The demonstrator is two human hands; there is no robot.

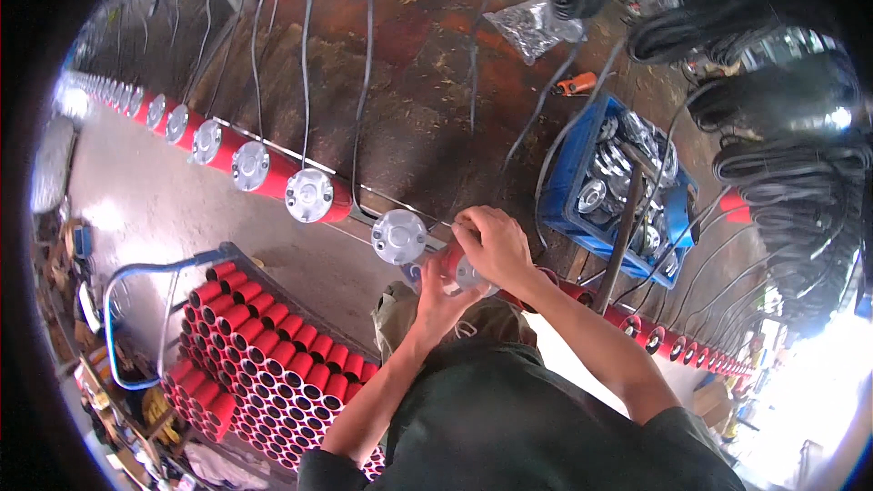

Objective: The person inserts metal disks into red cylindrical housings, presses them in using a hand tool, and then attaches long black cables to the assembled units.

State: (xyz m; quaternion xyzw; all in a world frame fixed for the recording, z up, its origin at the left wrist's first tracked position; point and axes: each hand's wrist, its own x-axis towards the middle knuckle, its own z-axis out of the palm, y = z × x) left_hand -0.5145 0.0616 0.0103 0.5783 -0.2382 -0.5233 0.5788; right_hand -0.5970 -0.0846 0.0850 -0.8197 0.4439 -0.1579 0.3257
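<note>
In front of my body, at the bench edge, both hands are around a red cylinder [451,257] with a pale silver end cap [467,275]. My left hand [442,298] closes on it from below, thumb and fingers at the cap. From above, my right hand [496,244] wraps its fingers over the red side; its fingertips are partly hidden. Just left of my hands, a round silver cap [398,236] faces outward at the bench edge. Beyond it sits another capped red cylinder [310,195], with a grey cable running up behind it.
A blue crate [566,229] of silver caps stands on the worn brown bench [427,64], a wooden stick [621,241] across its side. Behind are an orange tool [576,84], a plastic bag [536,27] and black cable coils [782,95]. Red tubes [273,336] are stacked lower left.
</note>
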